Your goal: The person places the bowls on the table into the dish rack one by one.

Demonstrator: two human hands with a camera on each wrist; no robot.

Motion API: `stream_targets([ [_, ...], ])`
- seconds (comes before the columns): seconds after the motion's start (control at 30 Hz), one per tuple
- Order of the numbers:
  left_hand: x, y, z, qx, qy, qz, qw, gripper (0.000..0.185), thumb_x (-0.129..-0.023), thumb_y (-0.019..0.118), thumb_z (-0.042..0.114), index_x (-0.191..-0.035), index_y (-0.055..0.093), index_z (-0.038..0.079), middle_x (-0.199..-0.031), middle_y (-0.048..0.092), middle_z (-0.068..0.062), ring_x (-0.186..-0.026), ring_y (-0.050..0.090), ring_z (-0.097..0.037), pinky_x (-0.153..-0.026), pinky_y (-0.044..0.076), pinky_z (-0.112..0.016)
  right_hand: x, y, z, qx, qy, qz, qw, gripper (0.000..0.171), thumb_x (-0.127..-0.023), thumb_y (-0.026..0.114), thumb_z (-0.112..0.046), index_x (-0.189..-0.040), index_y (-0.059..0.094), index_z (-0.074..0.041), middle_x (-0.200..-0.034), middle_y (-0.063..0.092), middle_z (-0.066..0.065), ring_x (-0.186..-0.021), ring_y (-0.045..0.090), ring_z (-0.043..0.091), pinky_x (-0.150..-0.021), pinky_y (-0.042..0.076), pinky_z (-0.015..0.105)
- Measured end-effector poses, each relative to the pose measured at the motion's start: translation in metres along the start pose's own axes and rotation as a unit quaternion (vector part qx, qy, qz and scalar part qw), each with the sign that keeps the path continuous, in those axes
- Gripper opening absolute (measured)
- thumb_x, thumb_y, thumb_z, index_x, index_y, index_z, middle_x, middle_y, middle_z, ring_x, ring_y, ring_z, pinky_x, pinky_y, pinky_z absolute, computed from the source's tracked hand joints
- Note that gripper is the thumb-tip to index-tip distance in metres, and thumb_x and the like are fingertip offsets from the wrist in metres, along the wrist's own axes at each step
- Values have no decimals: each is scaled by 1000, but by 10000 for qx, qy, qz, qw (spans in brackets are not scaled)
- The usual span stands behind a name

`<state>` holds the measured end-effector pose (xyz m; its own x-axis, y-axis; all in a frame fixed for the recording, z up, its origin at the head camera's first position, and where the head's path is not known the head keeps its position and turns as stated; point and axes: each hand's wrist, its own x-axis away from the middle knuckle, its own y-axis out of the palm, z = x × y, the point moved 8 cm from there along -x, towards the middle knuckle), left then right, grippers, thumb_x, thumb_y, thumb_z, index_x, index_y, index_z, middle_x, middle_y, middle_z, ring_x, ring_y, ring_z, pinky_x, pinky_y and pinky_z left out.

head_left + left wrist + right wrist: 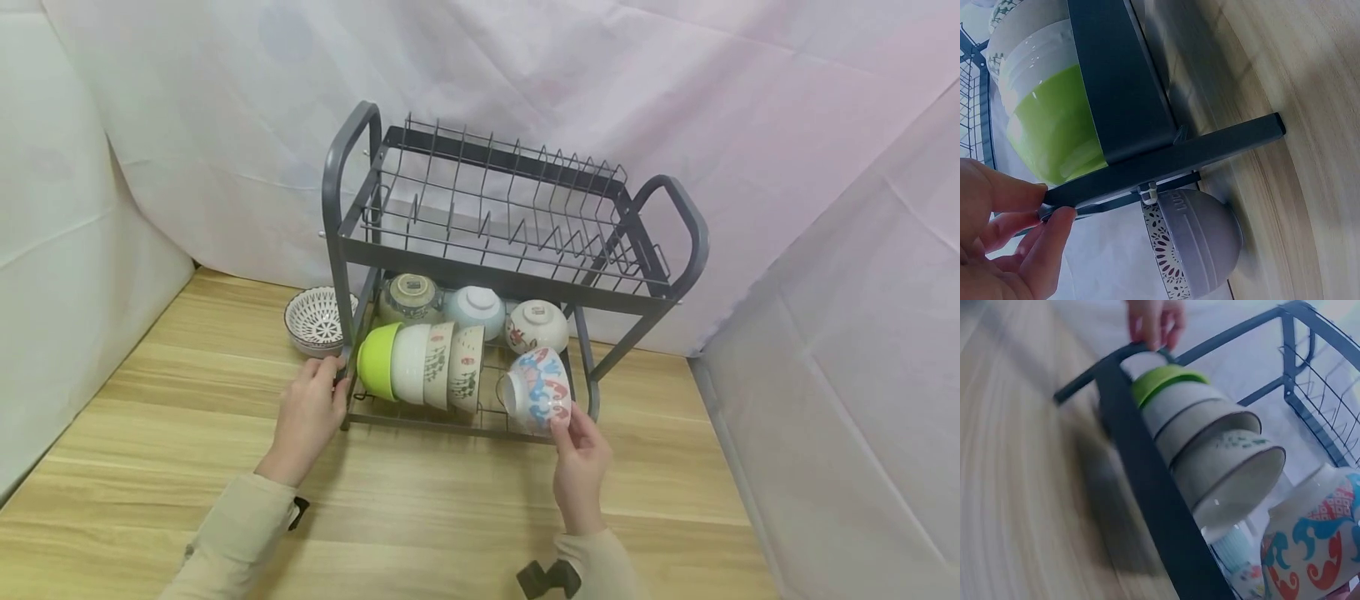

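Observation:
My right hand pinches the rim of a white bowl with a blue and red pattern. The bowl is tilted on its side over the right part of the dish rack's lower tier, its foot facing left. At the rack's left front post, my left hand grips the dark metal between thumb and fingers. Just inside that post a green bowl, a white bowl and two beige patterned bowls stand on edge in a nested row.
Three upside-down bowls, one dark patterned, one pale blue and one floral, sit behind the row. Left of the rack, a black-and-white patterned bowl stands on the wooden table. The upper wire tier overhangs the back bowls.

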<state>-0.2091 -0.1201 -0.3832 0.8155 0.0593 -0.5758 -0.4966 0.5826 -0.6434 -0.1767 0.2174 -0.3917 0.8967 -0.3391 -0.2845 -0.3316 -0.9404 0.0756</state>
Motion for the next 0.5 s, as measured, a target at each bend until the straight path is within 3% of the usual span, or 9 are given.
stream_targets([
  [0.1,-1,0,1,-10,5,-61,10000,21,-71,68,-8,-89,58,-8,-81,59,-24,-65,60,-38,-52,49,-49,-6,9,12,-948,452,269,9941,31,-83,49,13,-114,53,12,-98,67,-3,-90,63,10,-78,51,21],
  [0.2,-1,0,1,-25,2,-125,9999,20,-71,67,-8,-90,58,-8,-80,58,-24,-65,60,-37,-52,50,-49,-11,17,24,-1538,899,515,9826,30,-84,47,13,-109,59,2,-96,67,1,-88,63,12,-77,51,22],
  [0.33,-1,1,2,-61,5,-130,9999,19,-72,66,-8,-89,58,-8,-80,57,-23,-65,60,-38,-51,50,-49,-13,26,37,-1901,1486,743,9676,29,-85,47,11,-108,60,-1,-94,67,2,-85,64,12,-74,52,22],
  [0.5,0,3,2,-170,42,-85,9998,20,-71,66,-8,-89,57,-8,-79,57,-24,-64,59,-38,-51,50,-49,-15,37,49,-2075,1739,846,9589,30,-85,48,12,-112,57,4,-92,66,3,-82,64,13,-71,53,24],
])
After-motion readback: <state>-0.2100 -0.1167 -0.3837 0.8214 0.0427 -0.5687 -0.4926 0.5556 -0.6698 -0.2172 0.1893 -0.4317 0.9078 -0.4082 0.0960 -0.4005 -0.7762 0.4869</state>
